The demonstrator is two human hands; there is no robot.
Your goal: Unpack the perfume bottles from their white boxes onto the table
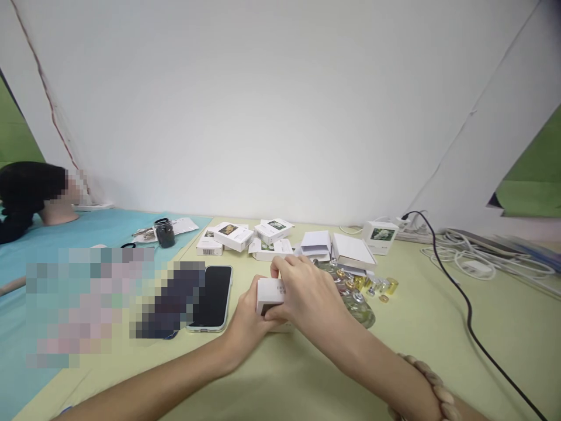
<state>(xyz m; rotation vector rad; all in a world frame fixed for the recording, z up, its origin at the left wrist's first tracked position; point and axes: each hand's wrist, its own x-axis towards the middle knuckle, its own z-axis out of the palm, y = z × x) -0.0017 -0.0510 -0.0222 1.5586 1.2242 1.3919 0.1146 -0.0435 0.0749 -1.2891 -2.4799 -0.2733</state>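
Observation:
A small white cardboard box [269,287] with dark print stands upright at the middle of the table, between my two hands. Wrapped round its left side is my left hand [246,313], with the thumb along the near edge. From the right and above, my right hand [309,292] grips the box's top, its fingers curled over and the thumb against the near face. My fingers cover much of the box. Just beyond my right hand lie several glass bottles [360,310] with metal necks, and a few gold and silver caps [385,285].
Several white boxes with flower pictures [234,235] lie at the back, beside open white boxes [353,250]. A phone [213,297] is on the left. Farther left are a dark jar [164,233] and a mannequin head [37,190]. Black cable [468,316] and white cords [473,257] run along the right.

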